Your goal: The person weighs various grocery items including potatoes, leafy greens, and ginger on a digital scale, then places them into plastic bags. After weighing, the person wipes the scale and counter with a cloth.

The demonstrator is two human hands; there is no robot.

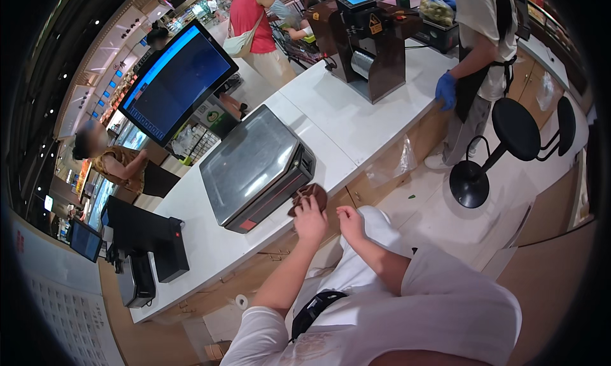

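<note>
My left hand (310,221) rests on a dark brown item (319,196), perhaps a cap or folded cloth, at the near edge of the white counter. The fingers lie over it; whether they grip it cannot be told. To its right, my right hand (350,223) is in the air above my lap, fingers loosely curled, with no object visible in it. Just beyond the brown item stands a counter scale (250,163) with a flat metal plate. A large display screen (177,82) rises behind the scale.
A brown wrapping machine (365,55) with a film roll stands farther along the counter (315,122). Beside it is a co-worker with a blue glove (446,90). A black stool (515,129) stands at the right. A black terminal (164,242) occupies the left end. Shoppers are beyond.
</note>
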